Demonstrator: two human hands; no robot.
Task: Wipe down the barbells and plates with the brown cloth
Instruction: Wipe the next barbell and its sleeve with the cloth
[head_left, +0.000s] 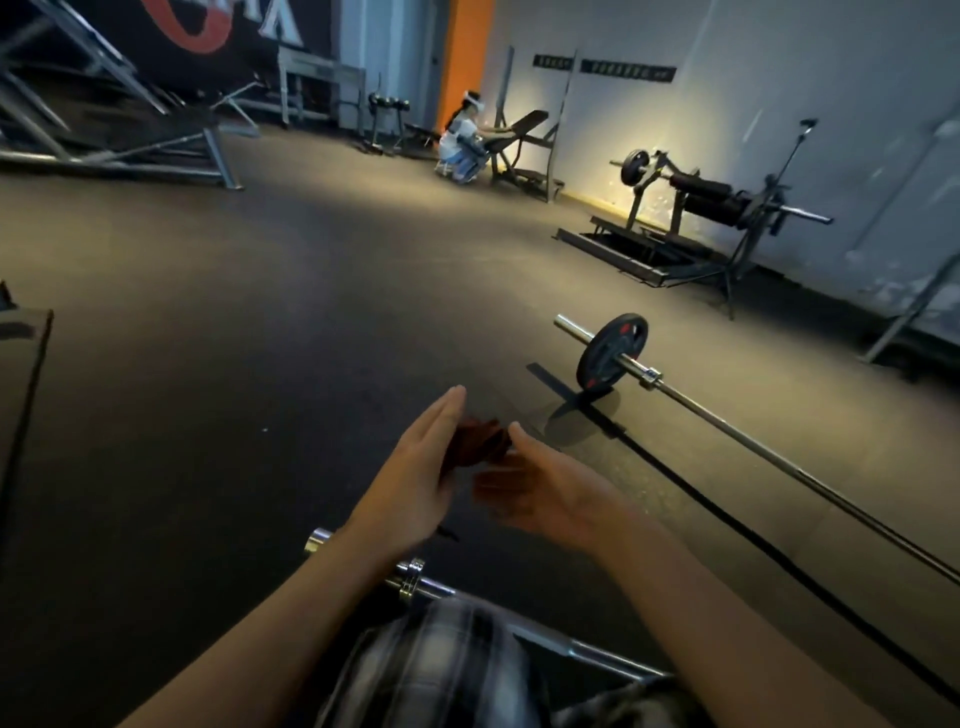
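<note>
I have the brown cloth (475, 441) bunched between my two hands, low in the middle of the view. My left hand (415, 467) lies flat against its left side with straight fingers. My right hand (540, 483) grips it from the right, thumb on top; its fingers are blurred. One barbell (779, 457) lies on the floor to the right, carrying a black plate (613, 353) near its far end. A second barbell (410, 577) lies just below my arms; its chrome sleeve shows and the rest runs under my plaid-clad knee.
A black cable (727, 525) runs across the dark rubber floor between the two bars. A loaded machine (701, 197) stands by the right wall. A person (462, 145) crouches at a bench far back. Metal racks (104, 130) fill the far left.
</note>
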